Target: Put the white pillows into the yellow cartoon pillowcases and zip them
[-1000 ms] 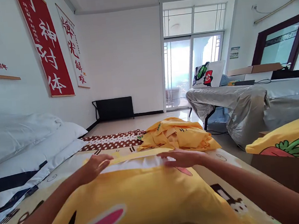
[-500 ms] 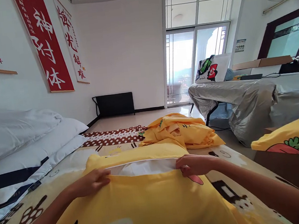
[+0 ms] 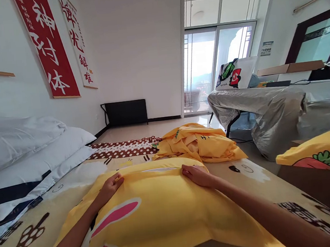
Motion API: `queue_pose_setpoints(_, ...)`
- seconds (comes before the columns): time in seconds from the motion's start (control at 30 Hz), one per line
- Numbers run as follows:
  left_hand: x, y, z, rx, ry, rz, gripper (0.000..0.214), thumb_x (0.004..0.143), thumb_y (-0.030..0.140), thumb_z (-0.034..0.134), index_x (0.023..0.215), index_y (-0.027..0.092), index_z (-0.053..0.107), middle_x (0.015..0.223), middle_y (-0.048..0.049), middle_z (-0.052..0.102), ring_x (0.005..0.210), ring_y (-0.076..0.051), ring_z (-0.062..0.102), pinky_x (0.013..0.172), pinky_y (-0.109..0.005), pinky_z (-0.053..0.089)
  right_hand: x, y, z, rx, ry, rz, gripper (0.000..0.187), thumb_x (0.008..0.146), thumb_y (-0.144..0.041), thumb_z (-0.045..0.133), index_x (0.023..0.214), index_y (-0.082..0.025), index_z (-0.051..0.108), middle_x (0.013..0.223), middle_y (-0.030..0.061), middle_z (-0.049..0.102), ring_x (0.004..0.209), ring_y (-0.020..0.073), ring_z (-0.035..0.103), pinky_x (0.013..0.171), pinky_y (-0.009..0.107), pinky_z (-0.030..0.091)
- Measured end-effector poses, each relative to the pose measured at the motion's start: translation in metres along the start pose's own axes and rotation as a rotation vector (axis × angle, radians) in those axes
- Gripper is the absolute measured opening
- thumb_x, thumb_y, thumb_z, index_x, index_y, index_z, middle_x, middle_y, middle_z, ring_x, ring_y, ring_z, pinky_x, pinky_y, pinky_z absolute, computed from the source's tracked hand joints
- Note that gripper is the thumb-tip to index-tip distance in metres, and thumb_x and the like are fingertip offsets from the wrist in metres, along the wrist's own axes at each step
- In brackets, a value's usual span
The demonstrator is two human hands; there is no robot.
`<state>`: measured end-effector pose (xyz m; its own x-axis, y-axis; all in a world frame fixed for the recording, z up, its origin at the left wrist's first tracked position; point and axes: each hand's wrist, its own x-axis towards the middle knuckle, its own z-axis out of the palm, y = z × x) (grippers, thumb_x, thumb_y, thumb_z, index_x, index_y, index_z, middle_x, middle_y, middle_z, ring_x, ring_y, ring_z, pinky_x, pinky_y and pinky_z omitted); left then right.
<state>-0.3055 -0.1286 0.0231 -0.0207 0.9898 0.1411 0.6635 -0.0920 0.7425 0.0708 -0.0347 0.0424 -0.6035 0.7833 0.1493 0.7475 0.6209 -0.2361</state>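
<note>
A yellow pillowcase (image 3: 162, 214) with pink rabbit-ear prints lies in front of me, plumped out by a pillow inside. Its opening is at the far edge, where a thin strip of the white pillow (image 3: 158, 169) shows. My left hand (image 3: 111, 184) is closed on the left end of the opening's edge. At the right end, my right hand (image 3: 196, 175) pinches the same edge. Beyond the pillowcase a heap of crumpled yellow fabric (image 3: 214, 144) rests on the patterned blanket (image 3: 247, 177).
White pillows (image 3: 38, 152) are stacked on the left. To the right, a cardboard box (image 3: 316, 186) holds a yellow carrot-print cloth (image 3: 321, 152). Farther back stands a table covered in silvery plastic (image 3: 268, 100), bearing a printed bag (image 3: 233, 75) and a flat box (image 3: 290, 68).
The opening has narrowed, and less white shows. Both hands have moved slightly up, the right also inward. The pillowcase's near end has lifted, showing more of the rabbit print.
</note>
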Motion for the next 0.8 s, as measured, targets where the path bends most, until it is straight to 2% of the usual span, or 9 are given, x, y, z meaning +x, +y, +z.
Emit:
queue_pose_setpoints(0.1,-0.005,-0.012,-0.005,0.120,-0.021,0.023,0.049,0.079,0.065,0.046,0.062,0.018,0.044,0.062,0.0014,0.046,0.063,-0.015,0.044,0.059,-0.024,0.032,0.004,-0.006,0.021,-0.068,-0.033,-0.028,0.029,0.093,-0.038,0.035,0.081,-0.025,0.058,0.071,0.0046,0.064,0.062,0.0176,0.054,0.058,0.029,0.031)
queue_pose_setpoints(0.2,-0.018,-0.015,-0.019,0.199,-0.064,0.009,0.053,0.081,0.062,0.043,0.054,0.018,0.044,0.062,-0.0007,0.052,0.063,-0.016,0.047,0.060,-0.026,0.032,-0.002,-0.003,0.014,-0.141,-0.023,-0.054,0.033,0.094,-0.038,0.033,0.083,-0.024,0.061,0.069,0.0056,0.065,0.061,0.0184,0.055,0.066,0.032,0.034)
queue_pose_setpoints(0.27,-0.027,-0.008,-0.032,0.286,-0.093,-0.010,0.054,0.084,0.061,0.039,0.053,0.018,0.047,0.061,-0.0019,0.055,0.061,-0.017,0.049,0.060,-0.027,0.032,-0.008,-0.002,-0.007,-0.213,0.006,-0.086,0.035,0.095,-0.037,0.032,0.083,-0.021,0.061,0.069,0.0061,0.066,0.064,0.0182,0.056,0.077,0.035,0.034)
queue_pose_setpoints(0.33,-0.032,0.009,-0.050,0.440,-0.085,-0.023,0.056,0.086,0.061,0.035,0.053,0.018,0.051,0.057,-0.0026,0.056,0.059,-0.018,0.050,0.058,-0.027,0.030,-0.014,-0.003,-0.036,-0.349,0.067,-0.144,0.038,0.096,-0.037,0.030,0.084,-0.019,0.061,0.070,0.0064,0.067,0.064,0.0172,0.056,0.083,0.036,0.031)
queue_pose_setpoints(0.47,-0.039,0.059,-0.091,0.677,0.060,-0.029,0.055,0.086,0.060,0.033,0.056,0.019,0.054,0.058,-0.0022,0.060,0.061,-0.018,0.054,0.059,-0.027,0.031,-0.024,-0.019,-0.094,-0.597,0.192,-0.239,0.040,0.098,-0.032,0.026,0.082,-0.018,0.060,0.070,0.0066,0.069,0.058,0.0149,0.054,0.077,0.033,0.029)
queue_pose_setpoints(0.6,-0.047,0.098,-0.123,0.912,0.282,-0.006,0.049,0.089,0.056,0.029,0.063,0.022,0.052,0.053,0.0005,0.052,0.059,-0.018,0.054,0.057,-0.026,0.032,-0.030,-0.031,-0.124,-0.626,0.278,-0.263,0.037,0.097,-0.028,0.028,0.081,-0.018,0.059,0.073,0.0056,0.070,0.060,0.0154,0.055,0.074,0.032,0.029)
queue_pose_setpoints(0.63,-0.048,0.101,-0.125,1.008,0.328,-0.006,0.046,0.089,0.055,0.029,0.066,0.022,0.052,0.054,0.0001,0.052,0.059,-0.019,0.055,0.056,-0.026,0.031,-0.030,-0.032,-0.126,-0.618,0.299,-0.250,0.036,0.097,-0.028,0.029,0.082,-0.018,0.059,0.074,0.0054,0.070,0.062,0.0159,0.056,0.075,0.032,0.030)
queue_pose_setpoints(0.7,-0.047,0.099,-0.120,1.171,0.333,-0.038,0.043,0.091,0.051,0.026,0.077,0.021,0.054,0.060,-0.0026,0.057,0.062,-0.022,0.059,0.055,-0.028,0.031,-0.026,-0.033,-0.118,-0.601,0.297,-0.199,0.034,0.097,-0.030,0.031,0.086,-0.019,0.061,0.076,0.0059,0.070,0.066,0.0175,0.059,0.074,0.032,0.031)
queue_pose_setpoints(0.8,-0.040,0.068,-0.086,1.229,0.182,-0.115,0.043,0.094,0.040,0.022,0.092,0.017,0.058,0.074,-0.0112,0.066,0.072,-0.029,0.064,0.057,-0.032,0.036,-0.013,-0.033,-0.080,-0.521,0.132,-0.108,0.033,0.095,-0.031,0.034,0.087,-0.018,0.063,0.076,0.0090,0.069,0.071,0.0201,0.061,0.071,0.030,0.032)
